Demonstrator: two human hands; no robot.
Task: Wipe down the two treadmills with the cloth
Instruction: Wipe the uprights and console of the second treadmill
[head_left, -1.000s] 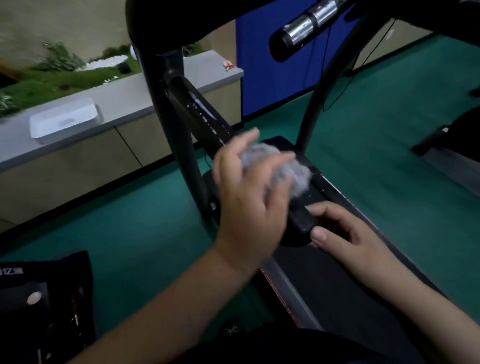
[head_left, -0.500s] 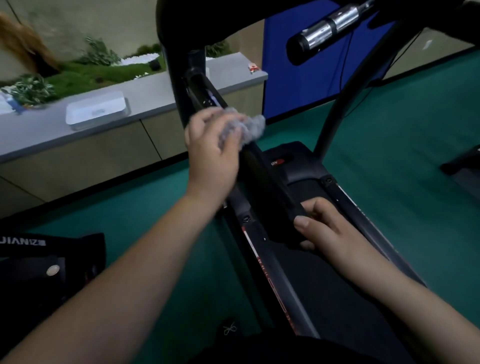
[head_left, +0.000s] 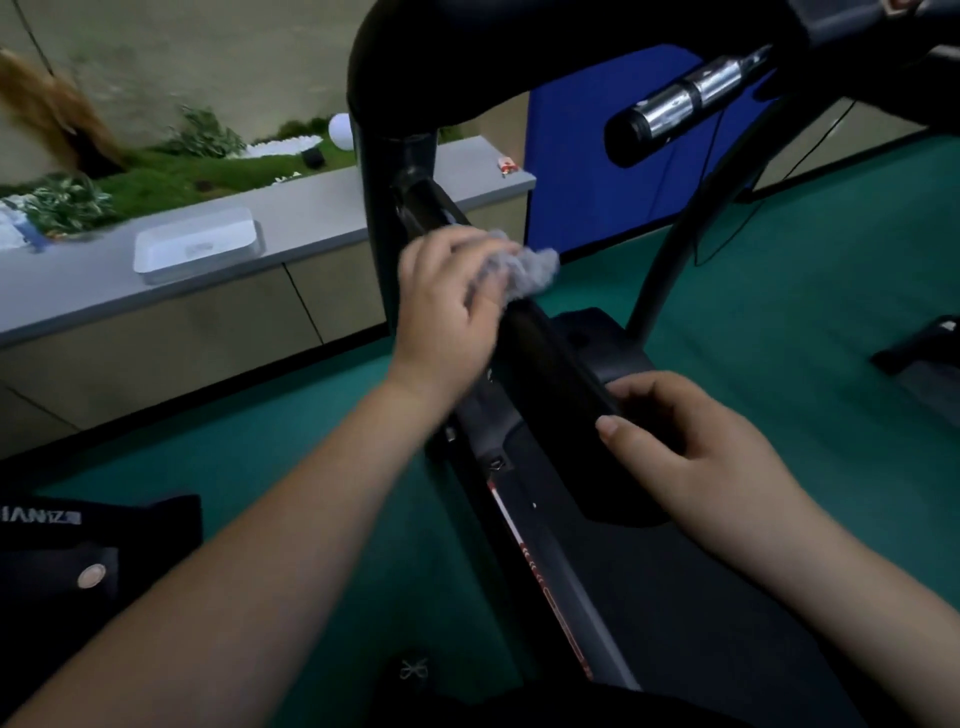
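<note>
Cloth (head_left: 524, 270) is being gripped bunched in left hand (head_left: 449, 306) and pressed against slanted black bar (head_left: 550, 358) of treadmill (head_left: 571, 525); bar's lower end is being clasped by curled right hand (head_left: 691, 452).

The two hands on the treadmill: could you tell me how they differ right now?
The left hand grips the grey cloth against the slanted bar; the right hand holds no cloth, its fingers curled round the bar's lower end. The left sits higher up. Both are bare and touch the same treadmill.
</note>
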